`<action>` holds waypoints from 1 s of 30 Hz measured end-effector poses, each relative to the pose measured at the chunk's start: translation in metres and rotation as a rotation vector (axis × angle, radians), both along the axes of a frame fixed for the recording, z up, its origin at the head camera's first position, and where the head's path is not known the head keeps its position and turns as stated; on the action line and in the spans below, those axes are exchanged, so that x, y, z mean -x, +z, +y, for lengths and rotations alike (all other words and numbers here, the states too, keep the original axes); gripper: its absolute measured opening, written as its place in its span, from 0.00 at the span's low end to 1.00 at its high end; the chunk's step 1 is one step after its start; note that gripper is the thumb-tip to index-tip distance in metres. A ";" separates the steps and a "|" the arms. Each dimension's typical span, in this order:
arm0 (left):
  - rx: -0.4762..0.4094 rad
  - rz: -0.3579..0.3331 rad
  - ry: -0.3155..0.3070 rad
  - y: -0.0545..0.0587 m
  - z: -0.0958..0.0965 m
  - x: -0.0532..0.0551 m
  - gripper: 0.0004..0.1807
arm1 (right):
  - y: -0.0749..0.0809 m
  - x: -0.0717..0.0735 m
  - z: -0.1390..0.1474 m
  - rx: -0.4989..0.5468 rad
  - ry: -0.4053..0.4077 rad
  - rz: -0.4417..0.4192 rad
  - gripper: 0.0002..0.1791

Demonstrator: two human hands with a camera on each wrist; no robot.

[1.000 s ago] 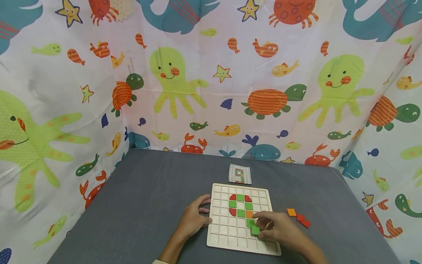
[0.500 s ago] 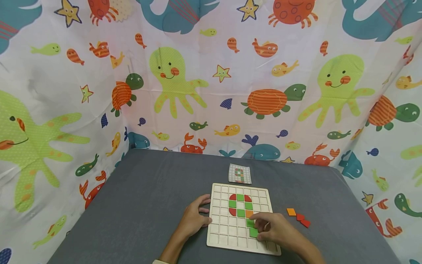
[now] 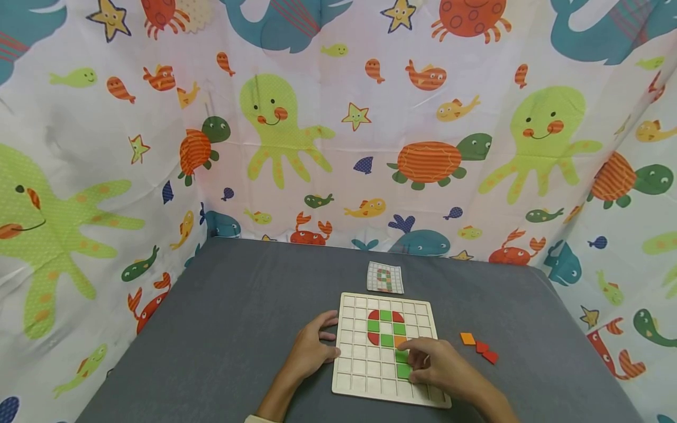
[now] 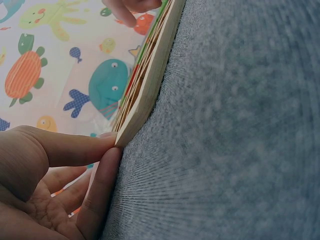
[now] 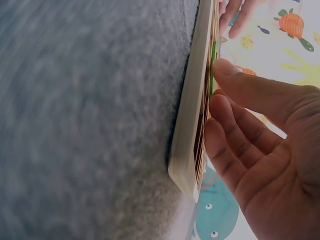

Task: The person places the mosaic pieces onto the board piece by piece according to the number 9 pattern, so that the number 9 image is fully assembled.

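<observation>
A square wooden grid board point(image 3: 358, 369) lies on the dark grey cloth. Set in its cells are red rounded pieces, green squares and one orange square point(image 3: 399, 341). My left hand point(image 3: 312, 348) holds the board's left edge; in the left wrist view thumb and finger pinch its corner point(image 4: 131, 131). Over the right part of the board, my right hand point(image 3: 443, 363) has its fingers curled at the lowest green square tile point(image 3: 404, 371), which sits in a cell below another green one point(image 3: 401, 356). The right wrist view shows the thumb point(image 5: 230, 70) against a green edge.
Behind the board lies a small printed pattern card point(image 3: 385, 278). Right of the board are a loose orange tile point(image 3: 468, 339) and two red tiles point(image 3: 482, 347). A curtain with sea animals point(image 3: 328, 135) surrounds the table on the back and both sides.
The lowest green tile has shifted slightly left and down from an overlapping, skewed position into line with its cell, my right hand moving with it. My left hand stays at the board's edge.
</observation>
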State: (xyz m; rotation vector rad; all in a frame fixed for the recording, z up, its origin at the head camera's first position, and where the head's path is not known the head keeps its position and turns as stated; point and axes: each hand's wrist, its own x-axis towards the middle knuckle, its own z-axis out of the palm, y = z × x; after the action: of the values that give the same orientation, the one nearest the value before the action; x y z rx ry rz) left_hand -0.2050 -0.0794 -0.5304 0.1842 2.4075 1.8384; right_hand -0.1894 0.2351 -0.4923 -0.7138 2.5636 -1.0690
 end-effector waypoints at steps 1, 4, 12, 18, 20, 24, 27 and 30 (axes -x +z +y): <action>0.001 0.001 0.000 0.000 0.000 0.000 0.45 | 0.000 0.000 0.000 0.003 0.002 -0.002 0.26; 0.003 -0.001 0.002 0.000 0.000 0.000 0.45 | 0.000 0.001 -0.001 0.012 0.005 -0.013 0.26; 0.012 0.000 0.002 -0.001 0.000 0.000 0.45 | -0.004 0.001 0.004 0.015 -0.067 -0.008 0.26; 0.011 -0.001 0.003 0.000 0.000 0.000 0.45 | -0.002 0.002 0.011 0.054 -0.158 0.014 0.28; 0.012 -0.004 0.005 0.000 0.000 0.001 0.45 | -0.001 0.002 0.015 0.072 -0.198 0.009 0.28; 0.009 -0.006 0.007 0.001 0.001 0.001 0.45 | 0.000 0.002 0.024 0.082 -0.283 0.010 0.29; -0.005 -0.003 0.002 0.001 0.001 0.000 0.46 | 0.001 0.002 0.031 0.080 -0.355 0.023 0.30; -0.015 -0.002 0.001 0.001 0.000 -0.001 0.46 | 0.002 0.003 0.038 0.067 -0.424 0.041 0.29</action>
State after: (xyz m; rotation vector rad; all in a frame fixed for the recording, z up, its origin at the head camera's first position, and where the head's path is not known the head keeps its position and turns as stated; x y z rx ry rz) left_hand -0.2041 -0.0793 -0.5289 0.1827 2.3936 1.8566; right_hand -0.1920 0.2735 -0.4905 -0.2053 2.7985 -1.2770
